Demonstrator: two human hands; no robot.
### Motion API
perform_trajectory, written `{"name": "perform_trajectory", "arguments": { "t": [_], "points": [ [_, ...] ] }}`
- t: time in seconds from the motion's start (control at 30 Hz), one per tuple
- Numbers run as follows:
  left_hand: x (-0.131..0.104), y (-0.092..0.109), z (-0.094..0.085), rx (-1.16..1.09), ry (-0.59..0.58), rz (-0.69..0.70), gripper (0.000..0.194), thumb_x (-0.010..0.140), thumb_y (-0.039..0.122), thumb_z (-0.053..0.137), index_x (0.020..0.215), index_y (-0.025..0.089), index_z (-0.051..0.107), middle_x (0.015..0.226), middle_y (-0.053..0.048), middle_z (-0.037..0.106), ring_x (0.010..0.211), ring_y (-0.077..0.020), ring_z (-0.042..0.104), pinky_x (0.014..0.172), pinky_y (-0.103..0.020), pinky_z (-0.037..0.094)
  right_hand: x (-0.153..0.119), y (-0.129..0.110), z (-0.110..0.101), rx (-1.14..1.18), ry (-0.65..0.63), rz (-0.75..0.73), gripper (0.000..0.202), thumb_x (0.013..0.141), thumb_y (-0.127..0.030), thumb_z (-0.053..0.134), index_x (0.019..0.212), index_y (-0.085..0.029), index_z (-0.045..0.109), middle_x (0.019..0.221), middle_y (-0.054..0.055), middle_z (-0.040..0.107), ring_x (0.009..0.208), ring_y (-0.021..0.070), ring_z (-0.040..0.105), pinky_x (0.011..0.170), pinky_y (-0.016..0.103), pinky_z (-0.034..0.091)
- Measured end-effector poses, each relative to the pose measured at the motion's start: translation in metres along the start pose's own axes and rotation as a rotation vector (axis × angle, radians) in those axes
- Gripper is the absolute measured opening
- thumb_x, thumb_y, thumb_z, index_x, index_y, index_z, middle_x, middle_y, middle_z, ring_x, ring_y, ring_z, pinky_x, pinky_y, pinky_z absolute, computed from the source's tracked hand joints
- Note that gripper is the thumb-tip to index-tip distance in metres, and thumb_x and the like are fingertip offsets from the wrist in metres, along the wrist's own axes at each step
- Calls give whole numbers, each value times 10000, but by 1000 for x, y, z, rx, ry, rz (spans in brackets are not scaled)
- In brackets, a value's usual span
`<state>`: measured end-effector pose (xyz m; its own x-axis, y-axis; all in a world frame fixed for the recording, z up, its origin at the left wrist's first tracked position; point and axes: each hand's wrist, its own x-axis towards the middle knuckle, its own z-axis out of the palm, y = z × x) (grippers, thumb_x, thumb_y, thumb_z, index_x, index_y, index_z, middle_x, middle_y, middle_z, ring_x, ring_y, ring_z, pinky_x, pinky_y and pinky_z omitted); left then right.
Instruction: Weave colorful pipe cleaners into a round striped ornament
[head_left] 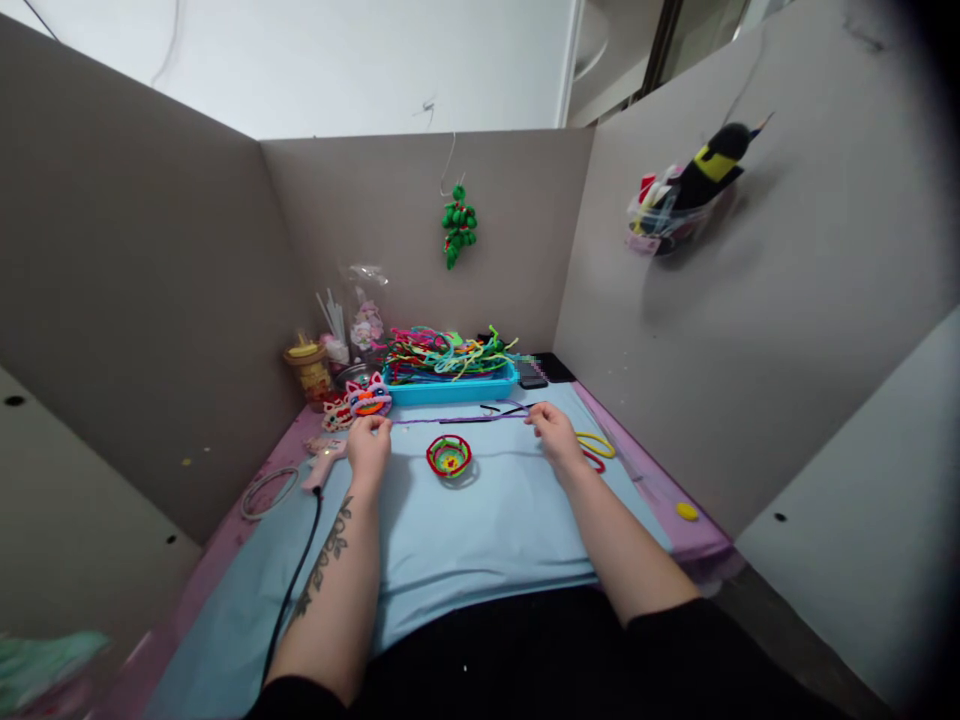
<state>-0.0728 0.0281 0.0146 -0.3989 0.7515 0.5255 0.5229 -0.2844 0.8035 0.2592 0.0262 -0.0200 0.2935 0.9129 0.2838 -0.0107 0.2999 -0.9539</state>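
The left hand [370,449] and right hand [553,436] each pinch the long purple string [450,418] in a small grip, pulling it out between them. A little round red and green bowl [449,457] sits on the table [480,530], nearer you than the string.

I'm looking into a small craft workstation: gray partitions [420,230] box in a cloth-covered table [487,520], with a blue tray [450,390] of colorful fuzzy stems [450,355] at the far side and a pink glue gun [324,465] on the left.
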Motion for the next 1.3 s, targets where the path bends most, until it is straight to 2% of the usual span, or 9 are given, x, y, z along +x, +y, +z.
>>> {"name": "perform_trajectory", "arguments": {
  "t": [0.13, 0.23, 0.33, 0.5, 0.67, 0.77, 0.93, 1.1, 1.3],
  "points": [
    [0, 3, 0, -46, -77, -3, 99, 619, 292, 637, 596, 202, 603, 678, -42, 584, 749, -221, 541, 698, -304, 396, 5, 0, -8, -44, 26, -9, 242, 706, -428, 601, 695, -189, 568, 596, -13, 575, 507, 114, 425, 491, 229, 349],
    [-12, 14, 10, -106, -198, -61, 143, 654, 332, 626, 666, 190, 624, 705, -36, 616, 723, -200, 556, 657, -285, 396, 3, -5, -12, -342, 174, -257, 209, 729, -386, 590, 768, -183, 618, 770, 57, 624, 765, 213, 533, 741, 359, 439],
    [-32, 32, 23, -120, -259, 14, 153, 709, 336, 586, 687, 188, 618, 740, -36, 616, 741, -190, 560, 651, -282, 392, -11, -16, 0, -618, 269, -533, 361, 769, -326, 576, 1092, -165, 578, 1161, 145, 567, 1141, 306, 430, 996, 497, 291],
    [-57, 55, 30, -178, -364, 224, 128, 773, 305, 545, 703, 211, 599, 758, -32, 604, 805, -190, 556, 771, -311, 403, -46, -25, 48, -722, -229, -769, 381, 821, -235, 527, 1203, -225, 524, 1205, 98, 585, 1176, 270, 462, 1023, 469, 301],
    [-57, 54, 24, -242, -510, 288, 113, 780, 293, 549, 830, 212, 609, 886, -65, 620, 911, -214, 566, 859, -352, 410, -52, -18, 59, -707, -375, -722, 281, 838, -117, 436, 1004, -232, 631, 889, 55, 691, 849, 211, 617, 910, 418, 407],
    [-50, 44, 18, -144, -693, 382, 392, 676, 312, 681, 1038, 212, 570, 1170, -111, 553, 1135, -265, 482, 978, -408, 351, -49, -14, 50, -652, -328, -663, 273, 859, -151, 424, 1026, -235, 623, 923, 65, 683, 860, 210, 619, 804, 353, 465],
    [-44, 32, 8, 134, -929, 474, 339, 613, 362, 749, 881, 202, 618, 1299, -102, 475, 1319, -345, 255, 1058, -508, 218, -50, -14, 46, -606, -285, -612, 240, 894, -197, 400, 1025, -201, 601, 911, 79, 648, 862, 201, 608, 777, 323, 479],
    [-45, 38, 10, -50, -936, 422, 150, 736, 331, 658, 752, 187, 621, 1179, -88, 561, 1193, -256, 430, 1014, -395, 313, -55, -18, 52, -544, -393, -632, 225, 879, -186, 427, 1035, -198, 589, 915, 77, 610, 862, 192, 582, 776, 321, 479],
    [-46, 39, 16, -456, -1043, 65, 285, 749, 427, 637, 771, 150, 578, 816, -42, 616, 765, -158, 553, 729, -276, 417, -63, -24, 58, -392, -523, -521, 349, 837, -261, 523, 1182, -216, 537, 1026, 86, 522, 847, 177, 547, 717, 300, 475]
  ]
}}
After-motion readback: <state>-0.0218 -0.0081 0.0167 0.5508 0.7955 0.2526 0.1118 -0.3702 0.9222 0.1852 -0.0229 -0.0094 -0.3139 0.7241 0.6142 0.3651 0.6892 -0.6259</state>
